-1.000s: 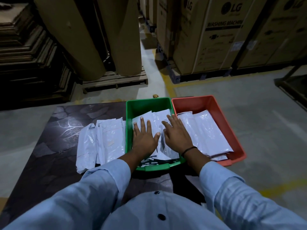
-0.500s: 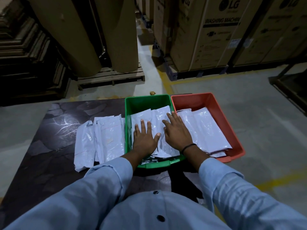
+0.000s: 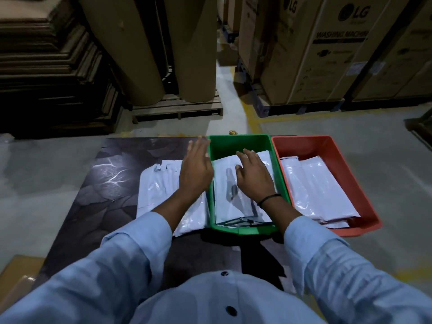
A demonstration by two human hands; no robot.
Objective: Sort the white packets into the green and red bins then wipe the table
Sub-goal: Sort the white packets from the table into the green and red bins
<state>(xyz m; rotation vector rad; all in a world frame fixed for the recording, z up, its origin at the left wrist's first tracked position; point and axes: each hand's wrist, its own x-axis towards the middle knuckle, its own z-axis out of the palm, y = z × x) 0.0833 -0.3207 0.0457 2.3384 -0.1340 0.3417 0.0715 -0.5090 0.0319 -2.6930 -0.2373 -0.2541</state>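
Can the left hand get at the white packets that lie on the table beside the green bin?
Probably yes: the left hand, open and empty, is over the white packets on the table, with nothing between.

Dim scene lit from ahead; cardboard stacks (image 3: 46, 73) at upper left sink into near-black. Soft glare marks the white packets (image 3: 322, 190) and the table (image 3: 109, 174), and a hard shadow falls on the near side of the green bin (image 3: 240, 142). The left hand (image 3: 195, 174) is slightly motion-blurred; wide-angle bowing tilts the cardboard boxes (image 3: 327, 66).

Loose packets (image 3: 159, 195) lie on the table (image 3: 98, 206) left of the bins (image 3: 238, 143).
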